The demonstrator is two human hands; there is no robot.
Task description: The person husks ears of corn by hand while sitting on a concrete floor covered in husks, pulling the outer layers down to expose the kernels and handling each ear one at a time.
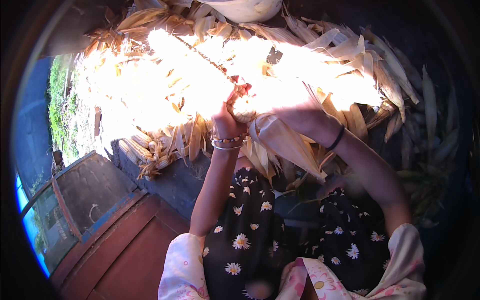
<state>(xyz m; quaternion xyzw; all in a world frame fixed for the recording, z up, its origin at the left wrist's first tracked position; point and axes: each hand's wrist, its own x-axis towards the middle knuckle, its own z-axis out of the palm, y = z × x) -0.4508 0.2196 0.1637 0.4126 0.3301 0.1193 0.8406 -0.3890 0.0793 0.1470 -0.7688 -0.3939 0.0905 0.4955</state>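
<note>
My left hand is wrapped around a pale ear of corn, whose bare kernels show between thumb and fingers. Dry husk leaves hang below the ear on its right side. Close beside the ear is my right hand, at the top of these leaves. Glare washes out its fingers, so its grip on the husk is unclear. A thin knobbly line runs up and left from my left hand; the glare hides what it belongs to.
Dry corn husks are heaped all around, partly in harsh sunlight. Several husked ears lie at left. A pale basin stands at the far edge. A reddish-brown door panel is at lower left. More husks lie in shade at right.
</note>
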